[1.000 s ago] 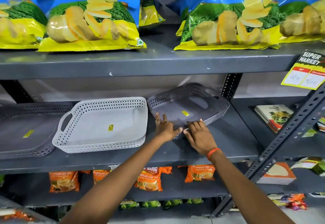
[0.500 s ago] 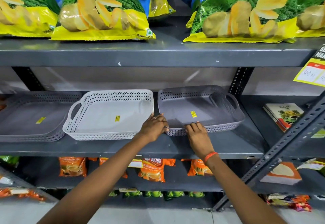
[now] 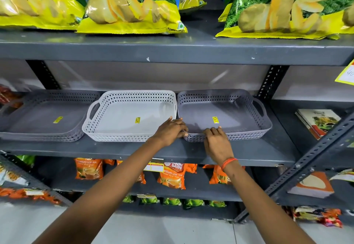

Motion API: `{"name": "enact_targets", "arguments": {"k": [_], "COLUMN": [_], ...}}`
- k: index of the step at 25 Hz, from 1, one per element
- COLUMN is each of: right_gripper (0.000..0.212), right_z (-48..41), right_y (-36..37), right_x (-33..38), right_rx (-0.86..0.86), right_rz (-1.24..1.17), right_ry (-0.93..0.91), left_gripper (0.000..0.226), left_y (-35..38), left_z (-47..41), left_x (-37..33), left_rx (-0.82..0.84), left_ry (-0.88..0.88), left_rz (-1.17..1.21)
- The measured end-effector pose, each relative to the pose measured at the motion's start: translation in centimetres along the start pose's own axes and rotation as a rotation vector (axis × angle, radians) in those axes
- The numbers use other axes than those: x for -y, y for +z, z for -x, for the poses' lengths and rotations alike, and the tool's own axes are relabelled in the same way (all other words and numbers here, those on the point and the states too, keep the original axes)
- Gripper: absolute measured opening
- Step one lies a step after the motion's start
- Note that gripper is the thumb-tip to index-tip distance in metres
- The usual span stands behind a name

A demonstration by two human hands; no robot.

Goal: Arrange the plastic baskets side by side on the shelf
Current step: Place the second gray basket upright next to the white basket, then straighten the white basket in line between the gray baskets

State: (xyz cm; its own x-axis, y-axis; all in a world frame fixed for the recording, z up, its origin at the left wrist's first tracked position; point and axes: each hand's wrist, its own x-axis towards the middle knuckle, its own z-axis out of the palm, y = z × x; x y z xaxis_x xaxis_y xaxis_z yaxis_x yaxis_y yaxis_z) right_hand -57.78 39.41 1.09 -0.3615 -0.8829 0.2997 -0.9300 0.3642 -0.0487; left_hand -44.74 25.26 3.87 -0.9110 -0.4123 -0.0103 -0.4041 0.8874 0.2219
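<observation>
Three shallow perforated plastic baskets sit in a row on the grey middle shelf (image 3: pixel 249 153). A dark grey basket (image 3: pixel 44 117) is at the left, a light grey basket (image 3: pixel 118 113) in the middle, and a dark grey basket (image 3: pixel 235 109) at the right, its side against the light one. My left hand (image 3: pixel 169 131) grips the front left corner of the right basket. My right hand (image 3: pixel 217 141) rests on that basket's front rim, fingers curled over it.
Large chip bags (image 3: pixel 132 8) lie on the shelf above, close overhead. An upright post (image 3: pixel 270 82) stands behind the right basket. Booklets (image 3: pixel 318 123) lie on the neighbouring shelf at right. Orange tea packets (image 3: pixel 172 174) fill the shelf below. A slanted rack post (image 3: pixel 314 159) crosses at right.
The right dark basket was tilted and skewed a second ago; it now lies flat and square beside the light basket. Both hands stayed on its front rim.
</observation>
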Motion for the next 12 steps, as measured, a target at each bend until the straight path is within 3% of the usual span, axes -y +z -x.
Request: {"name": "enact_targets", "arguments": {"k": [2,6,12], "right_gripper": [0.035,0.021,0.02], "right_z": [-0.5,-2.8,-3.8], "right_y": [-0.7,-1.3,-0.3], "right_x": [1.2,5.8,8.9], "right_rx": [0.017,0.036,0.037], "right_rz": [-0.038,-0.106,-0.078], "right_ry": [0.008,0.169,0.346], "left_gripper": [0.026,0.025,0.028], "left_y": [-0.8,-3.2,-6.6], "left_z": [0.5,3.2,8.8], "left_x": [0.8,4.6,12.1], "left_rx": [-0.059,-0.13,-0.22], "left_ry": [0.025,0.017,-0.044], "left_rz": [0.076,0.159,0.209]}}
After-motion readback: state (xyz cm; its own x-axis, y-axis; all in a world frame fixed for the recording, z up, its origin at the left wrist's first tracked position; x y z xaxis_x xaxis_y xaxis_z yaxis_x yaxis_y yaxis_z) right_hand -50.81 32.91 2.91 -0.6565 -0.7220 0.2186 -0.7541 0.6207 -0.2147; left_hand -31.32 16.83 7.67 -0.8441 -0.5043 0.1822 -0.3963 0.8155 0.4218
